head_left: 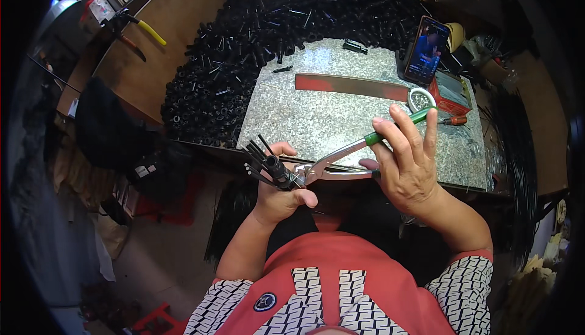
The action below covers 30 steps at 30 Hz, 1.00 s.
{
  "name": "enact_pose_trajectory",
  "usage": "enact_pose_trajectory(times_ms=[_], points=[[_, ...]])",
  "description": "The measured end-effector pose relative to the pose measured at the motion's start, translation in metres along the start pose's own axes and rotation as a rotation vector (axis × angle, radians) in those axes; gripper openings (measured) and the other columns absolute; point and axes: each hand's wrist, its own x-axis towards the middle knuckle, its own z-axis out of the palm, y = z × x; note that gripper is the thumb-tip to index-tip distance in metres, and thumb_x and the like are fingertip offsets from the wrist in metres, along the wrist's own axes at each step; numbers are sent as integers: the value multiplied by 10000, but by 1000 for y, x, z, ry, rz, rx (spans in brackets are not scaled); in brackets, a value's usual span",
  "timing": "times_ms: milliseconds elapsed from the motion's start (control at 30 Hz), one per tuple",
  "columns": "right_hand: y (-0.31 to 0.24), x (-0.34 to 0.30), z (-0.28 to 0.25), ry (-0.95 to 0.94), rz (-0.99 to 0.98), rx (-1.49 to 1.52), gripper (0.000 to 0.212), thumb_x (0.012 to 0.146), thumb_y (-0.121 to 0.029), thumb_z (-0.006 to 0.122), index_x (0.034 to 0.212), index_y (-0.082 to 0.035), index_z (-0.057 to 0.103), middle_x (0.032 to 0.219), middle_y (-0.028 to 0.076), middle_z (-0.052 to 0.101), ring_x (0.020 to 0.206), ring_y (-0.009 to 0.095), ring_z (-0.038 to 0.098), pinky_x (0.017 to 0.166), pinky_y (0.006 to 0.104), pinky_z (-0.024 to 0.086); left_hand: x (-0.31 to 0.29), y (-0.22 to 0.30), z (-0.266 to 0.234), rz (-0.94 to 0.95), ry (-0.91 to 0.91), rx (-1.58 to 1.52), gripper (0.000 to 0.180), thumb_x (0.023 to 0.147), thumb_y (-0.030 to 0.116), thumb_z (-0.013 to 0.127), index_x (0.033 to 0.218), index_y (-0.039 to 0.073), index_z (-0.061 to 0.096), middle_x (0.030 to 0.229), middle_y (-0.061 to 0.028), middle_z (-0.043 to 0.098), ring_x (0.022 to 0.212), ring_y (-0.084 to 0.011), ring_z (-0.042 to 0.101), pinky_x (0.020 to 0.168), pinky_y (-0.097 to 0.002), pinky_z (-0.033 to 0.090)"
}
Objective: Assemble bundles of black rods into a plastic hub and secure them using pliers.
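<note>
Close in, at the table's [317, 121] near edge, your left hand [277, 201] grips a black tubular part [279, 172] bristling with thin rods; your right hand [408, 173] holds the pliers [338, 153], their head beside that part. Across the table's middle lie a flat metal bar [353, 85] and white ring [433, 97]. A phone [426, 48] stands at its far right; black parts [292, 21] heap behind it.

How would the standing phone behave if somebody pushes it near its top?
The phone would probably tip rather than roll, because it stands tall and tilted on a short edge. Its flat, rigid-looking body suggests that it is stiff, not floppy. Its lit front, probably glass, may be slippery and fragile.
</note>
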Motion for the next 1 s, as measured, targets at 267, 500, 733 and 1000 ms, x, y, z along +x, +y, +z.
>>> enact_pose_trajectory(times_ms=[267,500,733,1000], points=[[0,-19,-5,-243,-28,288,283,704,-157,726,860,-7,544,926,147,570,784,291,596,675,386,486,-1,-3,0,-47,12,-22,671,515,397,884,957,27,541,782,42,501,691,-54,460,613,-200,378],[-6,-26,-10,-775,257,1009,215,823,-113,696,938,-14,543,659,49,607,535,177,616,478,283,479,0,4,-4,-60,-191,-48,737,489,525,826,961,6,599,674,27,546,582,-36,481,501,-183,344],[-12,-34,-7,-988,486,1455,389,783,-152,745,1016,-21,463,764,57,587,711,162,633,600,299,491,2,4,-2,-6,-133,107,635,515,516,838,838,7,639,752,5,584,654,-59,517,568,-205,390],[-11,-32,-17,-893,570,1143,218,965,-212,494,1003,0,527,760,138,621,641,272,633,588,354,493,3,6,-4,-118,-171,-98,711,514,467,846,970,-1,566,770,-9,590,637,-39,506,559,-187,379]])
